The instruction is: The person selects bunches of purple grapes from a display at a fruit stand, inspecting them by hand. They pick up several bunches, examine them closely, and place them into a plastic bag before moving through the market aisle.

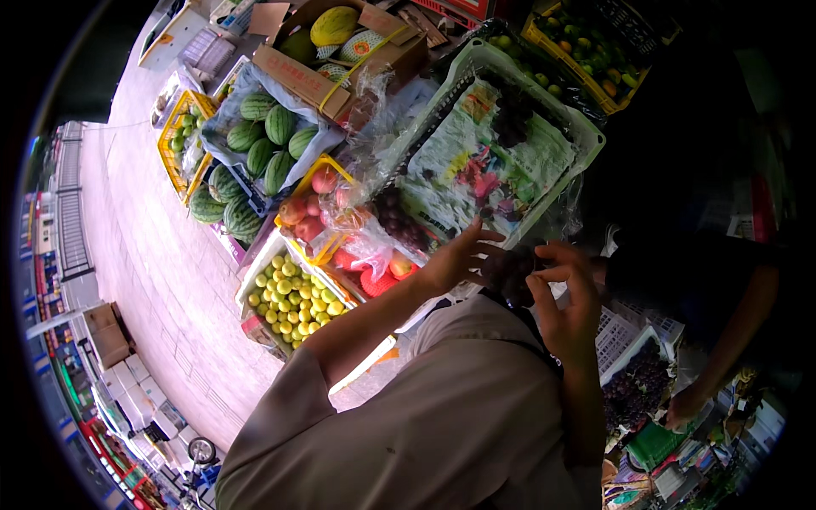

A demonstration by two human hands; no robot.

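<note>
Between my two hands, close to my body, is a bunch of dark grapes [510, 271]. My left hand [460, 258] has its fingers spread at the bunch's left side; whether it bears any weight is unclear. Thumb and forefinger of my right hand [564, 287] are bent close together at the bunch's right side, and shade hides whether they pinch a grape or stem. Beyond my hands stands a pale green plastic crate [590, 150] lined with printed paper. More dark grapes [401, 220] lie in its near left corner, and another dark bunch [512, 121] lies towards its far side.
Left of the crate are red fruit [309, 207] in a yellow crate, yellow-green round fruit [293, 296] in a box, small watermelons [279, 124] and a carton of melons [335, 25]. At the right, another person's hand [685, 408] is beside a crate of grapes [637, 382].
</note>
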